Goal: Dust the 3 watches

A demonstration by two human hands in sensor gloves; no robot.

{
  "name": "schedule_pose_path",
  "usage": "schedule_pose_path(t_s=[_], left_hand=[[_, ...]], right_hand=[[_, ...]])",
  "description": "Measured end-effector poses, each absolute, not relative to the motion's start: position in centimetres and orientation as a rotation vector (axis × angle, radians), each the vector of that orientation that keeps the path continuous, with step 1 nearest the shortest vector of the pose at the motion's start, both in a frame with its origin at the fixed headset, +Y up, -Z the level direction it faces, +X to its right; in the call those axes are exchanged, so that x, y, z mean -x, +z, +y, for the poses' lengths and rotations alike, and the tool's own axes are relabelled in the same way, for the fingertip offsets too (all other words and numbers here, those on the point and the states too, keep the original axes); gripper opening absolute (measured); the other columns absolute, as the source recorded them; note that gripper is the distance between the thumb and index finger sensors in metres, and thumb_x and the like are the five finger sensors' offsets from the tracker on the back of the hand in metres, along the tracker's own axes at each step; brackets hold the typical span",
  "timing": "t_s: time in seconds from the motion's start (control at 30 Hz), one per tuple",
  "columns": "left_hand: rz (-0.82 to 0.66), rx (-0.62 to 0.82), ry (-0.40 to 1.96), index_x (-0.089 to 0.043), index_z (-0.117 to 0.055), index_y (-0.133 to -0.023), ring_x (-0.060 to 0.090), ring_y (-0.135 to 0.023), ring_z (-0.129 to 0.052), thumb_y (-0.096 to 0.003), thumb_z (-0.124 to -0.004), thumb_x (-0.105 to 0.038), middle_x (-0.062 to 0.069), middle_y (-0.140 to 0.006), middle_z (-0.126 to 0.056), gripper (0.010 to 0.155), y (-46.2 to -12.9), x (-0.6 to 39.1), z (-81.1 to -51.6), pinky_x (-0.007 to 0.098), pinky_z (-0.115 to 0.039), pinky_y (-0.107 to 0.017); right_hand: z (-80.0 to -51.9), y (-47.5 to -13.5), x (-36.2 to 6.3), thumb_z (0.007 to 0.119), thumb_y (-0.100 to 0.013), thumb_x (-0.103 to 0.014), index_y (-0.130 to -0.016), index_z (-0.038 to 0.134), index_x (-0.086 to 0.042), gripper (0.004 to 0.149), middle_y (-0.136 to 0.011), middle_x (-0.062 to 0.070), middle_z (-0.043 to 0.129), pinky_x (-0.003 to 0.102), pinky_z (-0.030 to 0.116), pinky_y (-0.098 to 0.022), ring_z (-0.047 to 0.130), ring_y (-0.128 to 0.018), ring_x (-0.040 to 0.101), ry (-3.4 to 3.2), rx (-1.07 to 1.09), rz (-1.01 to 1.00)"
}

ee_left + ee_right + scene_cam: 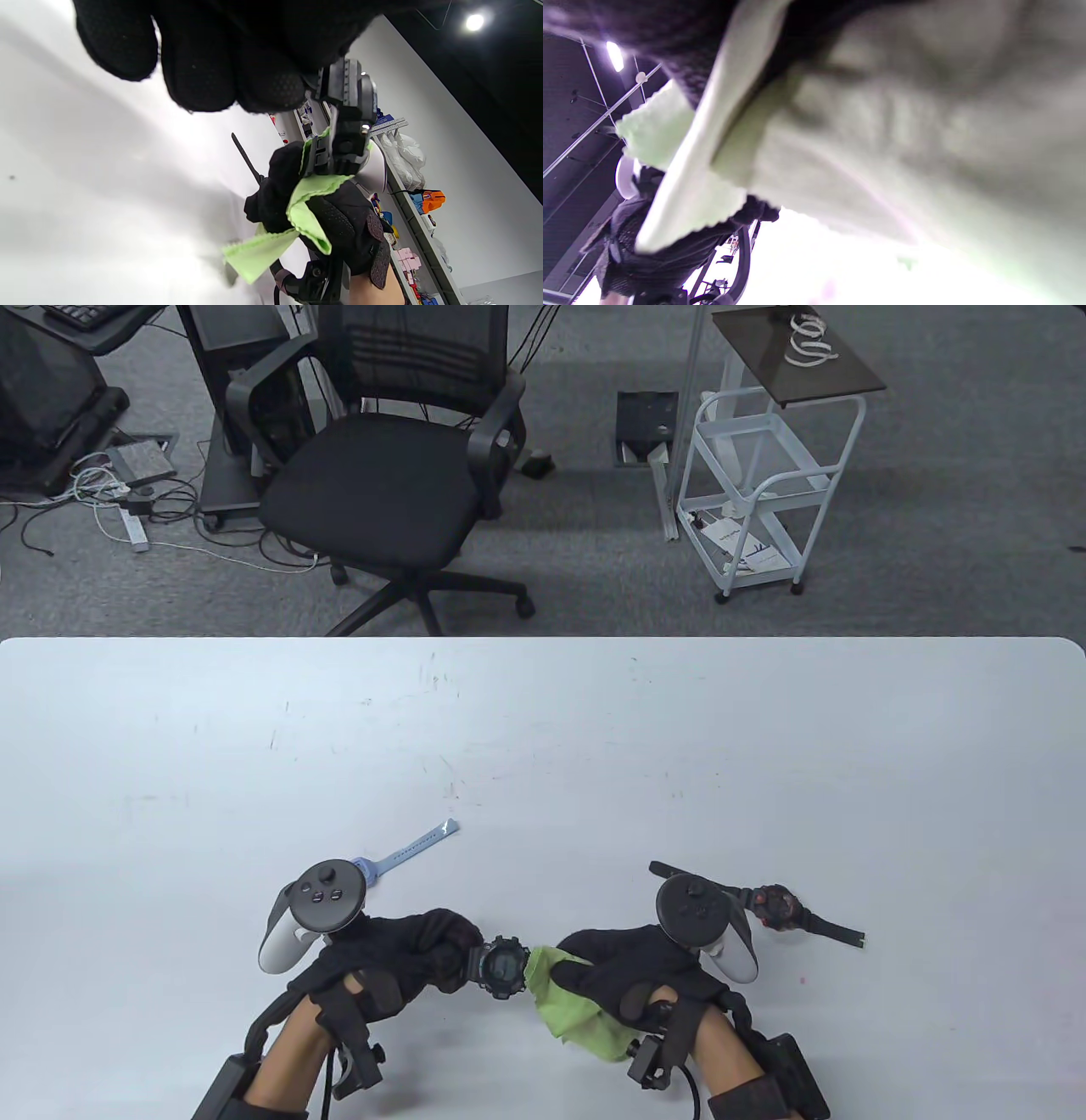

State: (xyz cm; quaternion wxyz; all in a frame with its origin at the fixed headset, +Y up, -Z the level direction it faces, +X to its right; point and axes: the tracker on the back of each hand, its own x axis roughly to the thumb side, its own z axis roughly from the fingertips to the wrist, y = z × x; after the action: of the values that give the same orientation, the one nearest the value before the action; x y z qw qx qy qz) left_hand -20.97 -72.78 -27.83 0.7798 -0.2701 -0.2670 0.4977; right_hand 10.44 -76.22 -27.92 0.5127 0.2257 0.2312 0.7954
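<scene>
At the desk's (543, 712) near edge: black watch (504, 968) held between both hands, cloth (570, 1011) at its right side.

Left hand (399, 963) has its fingers curled tight round the black watch's strap, face up, case sticking out to the right. Right hand (632, 976) is bunched round the green cloth, which touches the case's right edge; left wrist view shows cloth wrapped against the case. Watch's long axis runs left-right, hand to hand, so the wipe goes leftward from the right hand. Blue watch (407, 848) lies just behind the left hand, red-black watch (776, 908) behind the right, both flat on the desk. My read: first or mid watch, two left to do.
</scene>
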Motion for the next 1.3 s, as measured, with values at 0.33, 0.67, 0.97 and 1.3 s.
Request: schedule_pose_path(t_s=[0.33, 0.67, 0.97, 1.3], left_hand=[[-0.572, 0.578, 1.074, -0.011, -0.083, -0.094, 0.034, -0.065, -0.096, -0.0500, -0.076, -0.029, 0.011, -0.071, -0.099, 0.048, -27.9, 21.1, -72.8, 0.063, -0.074, -0.060], [-0.563, 0.559, 1.083, -0.011, -0.082, -0.094, 0.034, -0.065, -0.097, -0.0501, -0.076, -0.029, 0.008, -0.071, -0.099, 0.048, -27.9, 21.5, -72.7, 0.063, -0.074, -0.060], [-0.543, 0.542, 1.096, -0.011, -0.083, -0.094, 0.034, -0.065, -0.096, -0.0501, -0.076, -0.029, 0.011, -0.071, -0.099, 0.048, -28.0, 22.0, -72.6, 0.063, -0.074, -0.060], [-0.537, 0.527, 1.105, -0.011, -0.082, -0.094, 0.034, -0.065, -0.096, -0.0501, -0.076, -0.029, 0.010, -0.071, -0.099, 0.048, -28.0, 22.3, -72.5, 0.063, -0.074, -0.060]], right_hand=[[-76.1, -28.1, -10.7, 0.085, -0.044, -0.045, -0.076, 0.100, -0.017, 0.045, -0.051, 0.001, 0.108, 0.050, 0.086, -0.041, 0.105, -0.035, 0.013, 1.929, -0.543, 0.551], [-76.1, -28.4, -11.3, 0.087, -0.044, -0.050, -0.069, 0.104, -0.017, 0.045, -0.044, -0.001, 0.109, 0.047, 0.088, -0.037, 0.106, -0.028, 0.010, 1.940, -0.514, 0.523], [-76.0, -28.4, -11.6, 0.087, -0.044, -0.050, -0.070, 0.104, -0.017, 0.045, -0.044, -0.001, 0.109, 0.047, 0.088, -0.036, 0.106, -0.027, 0.010, 1.965, -0.502, 0.504], [-76.0, -28.5, -11.9, 0.087, -0.044, -0.050, -0.069, 0.104, -0.016, 0.045, -0.043, -0.001, 0.110, 0.047, 0.088, -0.036, 0.106, -0.027, 0.010, 1.962, -0.486, 0.498]])
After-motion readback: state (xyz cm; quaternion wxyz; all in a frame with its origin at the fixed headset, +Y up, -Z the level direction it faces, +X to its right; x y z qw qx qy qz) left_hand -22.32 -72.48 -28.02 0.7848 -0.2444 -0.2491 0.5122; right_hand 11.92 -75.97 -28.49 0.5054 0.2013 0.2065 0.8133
